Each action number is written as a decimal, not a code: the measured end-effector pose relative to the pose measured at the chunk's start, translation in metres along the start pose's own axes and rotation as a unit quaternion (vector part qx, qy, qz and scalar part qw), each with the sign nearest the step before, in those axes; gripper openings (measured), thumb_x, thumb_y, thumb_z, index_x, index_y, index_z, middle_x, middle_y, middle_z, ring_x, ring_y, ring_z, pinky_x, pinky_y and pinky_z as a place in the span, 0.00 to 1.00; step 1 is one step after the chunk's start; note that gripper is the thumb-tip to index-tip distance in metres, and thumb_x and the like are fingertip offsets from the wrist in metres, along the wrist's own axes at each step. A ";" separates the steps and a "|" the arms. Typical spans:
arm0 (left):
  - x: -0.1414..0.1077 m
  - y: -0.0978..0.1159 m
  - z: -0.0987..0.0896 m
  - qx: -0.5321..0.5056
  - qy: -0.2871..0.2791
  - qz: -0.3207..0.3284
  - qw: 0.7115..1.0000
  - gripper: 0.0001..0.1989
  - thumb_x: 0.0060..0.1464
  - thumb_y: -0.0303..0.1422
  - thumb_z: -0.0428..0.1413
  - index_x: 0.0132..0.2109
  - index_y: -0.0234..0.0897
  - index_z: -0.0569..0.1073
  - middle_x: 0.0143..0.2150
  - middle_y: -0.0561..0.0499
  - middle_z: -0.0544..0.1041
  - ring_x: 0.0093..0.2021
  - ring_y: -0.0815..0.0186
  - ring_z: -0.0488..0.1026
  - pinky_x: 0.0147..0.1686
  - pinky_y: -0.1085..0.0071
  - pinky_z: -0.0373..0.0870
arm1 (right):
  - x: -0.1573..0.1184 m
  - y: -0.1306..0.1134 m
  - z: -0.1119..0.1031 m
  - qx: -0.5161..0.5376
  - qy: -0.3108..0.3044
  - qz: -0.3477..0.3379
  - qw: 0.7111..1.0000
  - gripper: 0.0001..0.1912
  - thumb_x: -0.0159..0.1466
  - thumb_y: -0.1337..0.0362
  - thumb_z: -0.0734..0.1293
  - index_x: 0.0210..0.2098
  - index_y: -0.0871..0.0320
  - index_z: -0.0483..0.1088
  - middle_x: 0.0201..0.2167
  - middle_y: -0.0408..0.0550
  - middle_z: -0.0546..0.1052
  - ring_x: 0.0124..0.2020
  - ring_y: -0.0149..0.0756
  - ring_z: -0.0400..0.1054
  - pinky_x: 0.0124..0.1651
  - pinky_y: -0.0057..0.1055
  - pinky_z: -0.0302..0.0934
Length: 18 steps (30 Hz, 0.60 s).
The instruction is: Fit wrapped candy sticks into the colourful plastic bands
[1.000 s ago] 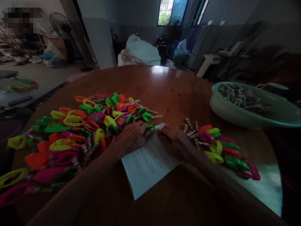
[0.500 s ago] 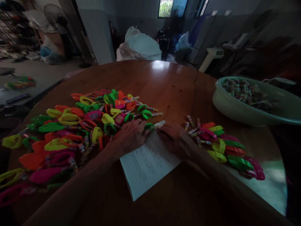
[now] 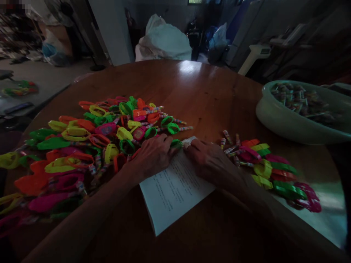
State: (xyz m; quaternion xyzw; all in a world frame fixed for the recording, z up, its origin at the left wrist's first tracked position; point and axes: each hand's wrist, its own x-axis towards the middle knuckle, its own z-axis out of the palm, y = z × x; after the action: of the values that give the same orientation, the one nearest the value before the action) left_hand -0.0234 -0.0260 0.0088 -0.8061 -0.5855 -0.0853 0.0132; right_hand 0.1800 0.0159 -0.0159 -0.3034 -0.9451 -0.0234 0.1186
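My left hand (image 3: 156, 153) is closed around a bright green plastic toy watch (image 3: 176, 143), of which only a part shows past the fingertips. My right hand (image 3: 205, 157) is close beside it, fingers curled together by a small whitish piece (image 3: 187, 142); what they pinch is mostly hidden. Both hands rest over a stack of printed paper (image 3: 175, 197) lying at an angle on the table. To the left spreads a heap of neon toy watches (image 3: 75, 133), several with patterned candy tubes sticking out of them.
A smaller group of toy watches (image 3: 263, 168) lies at the right, with loose candy tubes (image 3: 226, 137) beside it. Behind them a pale green basin (image 3: 287, 128) holds many wrapped tubes. The round wooden table (image 3: 189, 86) reaches back toward a large white sack (image 3: 164, 40).
The view has tipped slightly downward, so the table sits higher in the picture and the right-hand things lie farther right. Both hands keep nearly the same place over the paper.
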 end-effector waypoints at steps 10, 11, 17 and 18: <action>-0.001 -0.010 0.010 -0.018 0.032 0.033 0.999 0.11 0.66 0.34 0.44 0.45 0.35 0.69 0.41 0.43 0.73 0.43 0.55 0.73 0.40 0.61 0.67 | 0.020 -0.014 -0.009 -0.070 -0.012 -0.085 0.994 0.12 0.65 0.70 0.60 0.28 0.58 0.71 0.30 0.53 0.71 0.31 0.40 0.61 0.29 0.35 0.49; 0.000 -0.012 0.012 -0.018 0.045 0.028 0.998 0.12 0.66 0.34 0.44 0.48 0.35 0.69 0.43 0.43 0.74 0.44 0.54 0.73 0.41 0.60 0.67 | 0.021 -0.014 -0.010 -0.062 -0.009 -0.081 0.995 0.12 0.66 0.69 0.60 0.28 0.57 0.71 0.31 0.53 0.72 0.31 0.40 0.62 0.30 0.35 0.51; 0.001 -0.024 0.005 0.053 0.082 -0.035 0.995 0.15 0.66 0.41 0.44 0.51 0.40 0.69 0.45 0.43 0.75 0.45 0.51 0.74 0.45 0.55 0.67 | -0.005 0.004 -0.022 -0.031 0.012 0.019 0.999 0.09 0.63 0.71 0.61 0.40 0.60 0.71 0.39 0.53 0.74 0.37 0.41 0.65 0.33 0.35 0.58; 0.001 -0.025 0.000 0.063 0.105 -0.046 0.991 0.16 0.66 0.42 0.44 0.52 0.40 0.69 0.46 0.41 0.74 0.46 0.48 0.73 0.45 0.53 0.67 | -0.014 0.013 -0.027 -0.032 0.016 0.050 0.998 0.09 0.62 0.71 0.61 0.40 0.61 0.71 0.38 0.53 0.74 0.37 0.41 0.65 0.35 0.35 0.58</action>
State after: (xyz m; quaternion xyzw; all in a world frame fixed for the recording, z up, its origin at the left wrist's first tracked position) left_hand -0.0467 -0.0169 0.0072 -0.7625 -0.6216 -0.1323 0.1216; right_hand 0.2041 0.0160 0.0068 -0.3538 -0.9254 -0.0524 0.1255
